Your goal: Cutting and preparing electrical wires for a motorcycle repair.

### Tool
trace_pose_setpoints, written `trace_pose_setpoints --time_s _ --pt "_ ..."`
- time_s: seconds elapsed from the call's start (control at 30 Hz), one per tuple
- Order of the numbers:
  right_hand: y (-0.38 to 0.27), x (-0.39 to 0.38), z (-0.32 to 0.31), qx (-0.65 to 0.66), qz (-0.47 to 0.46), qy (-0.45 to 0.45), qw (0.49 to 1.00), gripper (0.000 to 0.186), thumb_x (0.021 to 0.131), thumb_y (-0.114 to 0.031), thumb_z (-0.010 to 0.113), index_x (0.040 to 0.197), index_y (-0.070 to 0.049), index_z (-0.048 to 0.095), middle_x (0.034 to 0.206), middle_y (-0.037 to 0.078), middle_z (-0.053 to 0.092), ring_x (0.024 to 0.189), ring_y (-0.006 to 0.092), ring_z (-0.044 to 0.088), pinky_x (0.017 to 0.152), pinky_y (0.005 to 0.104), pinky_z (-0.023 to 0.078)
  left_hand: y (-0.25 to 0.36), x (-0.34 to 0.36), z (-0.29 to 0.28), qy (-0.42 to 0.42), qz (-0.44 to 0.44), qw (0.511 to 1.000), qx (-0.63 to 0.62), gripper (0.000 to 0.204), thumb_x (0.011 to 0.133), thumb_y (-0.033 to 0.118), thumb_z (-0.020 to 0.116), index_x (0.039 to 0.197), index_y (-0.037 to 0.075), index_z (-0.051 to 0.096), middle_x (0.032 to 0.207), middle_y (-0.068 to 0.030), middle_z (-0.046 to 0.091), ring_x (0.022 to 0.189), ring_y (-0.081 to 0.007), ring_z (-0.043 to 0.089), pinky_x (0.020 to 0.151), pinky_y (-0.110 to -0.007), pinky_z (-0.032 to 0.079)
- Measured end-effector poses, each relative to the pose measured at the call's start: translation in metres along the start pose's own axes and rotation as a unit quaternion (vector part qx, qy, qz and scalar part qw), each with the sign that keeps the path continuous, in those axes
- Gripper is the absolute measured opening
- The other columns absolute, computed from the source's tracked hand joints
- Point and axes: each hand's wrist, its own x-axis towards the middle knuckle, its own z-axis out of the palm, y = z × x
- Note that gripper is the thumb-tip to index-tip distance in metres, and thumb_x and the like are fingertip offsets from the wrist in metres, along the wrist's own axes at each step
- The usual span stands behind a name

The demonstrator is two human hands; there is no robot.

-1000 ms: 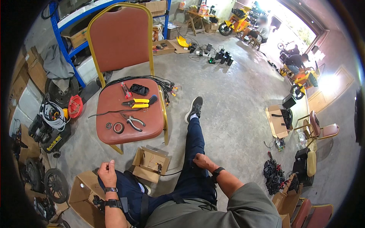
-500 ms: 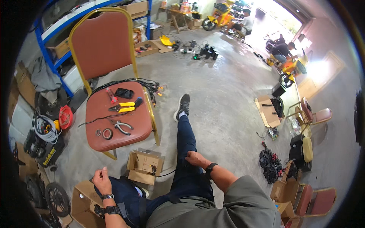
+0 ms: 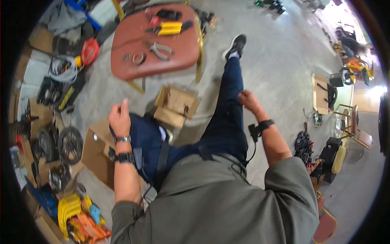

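We see a red-seated chair (image 3: 162, 68) at the upper left of the frame (cut off by the upper edge), and a large cardboard box (image 3: 95, 158) at centre left. A smaller open box (image 3: 170, 117) sits near the centre, between our left hand (image 3: 120, 118), thumb up, fingers curled, and our right hand (image 3: 249, 101), fingers folded inward. We cannot tell whether either pinches anything. Grey pliers (image 3: 154, 47) lie on the chair.

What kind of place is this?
It looks like a repair workshop or garage, probably for motorbikes. There's a yellow-orange motorbike on the right, a loose wheel on the left, and pliers lying on a chair.
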Motion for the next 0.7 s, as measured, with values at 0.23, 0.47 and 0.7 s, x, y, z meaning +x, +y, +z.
trace_pose_setpoints --time_s 0.23,0.47,0.7 --pt "-0.076 -0.028 0.001 -0.092 -0.094 -0.046 0.990 0.033 0.086 -0.029 0.061 0.102 -0.001 0.067 0.093 0.020 0.068 0.089 0.0334 0.066 0.080 0.0400 0.051 0.002 -0.002 0.003 0.018 -0.012 0.997 -0.078 0.028 0.085 0.023 0.072 0.074 0.000 0.062 0.061 0.0012 0.055 0.058 -0.0057 0.045 0.054 -0.024 0.040" --pt "-0.095 -0.039 0.020 -0.294 -0.134 -0.218 0.921 0.035 0.077 -0.036 0.067 0.096 -0.008 0.069 0.090 0.016 0.069 0.088 0.0335 0.066 0.077 0.0413 0.052 0.003 -0.002 0.003 0.031 -0.018 0.999 -0.040 0.028 0.085 0.021 0.072 0.072 -0.001 0.061 0.059 0.0020 0.054 0.057 -0.0056 0.045 0.054 -0.023 0.041" --pt "-0.108 -0.044 0.011 -0.102 -0.162 -0.157 0.969 0.019 0.078 -0.014 0.063 0.093 -0.003 0.068 0.082 0.015 0.068 0.077 0.0284 0.066 0.071 0.0356 0.052 0.007 -0.003 0.001 0.014 -0.032 0.994 -0.104 0.027 0.084 0.019 0.073 0.071 -0.002 0.061 0.058 0.0040 0.052 0.056 -0.0035 0.043 0.051 -0.022 0.038"
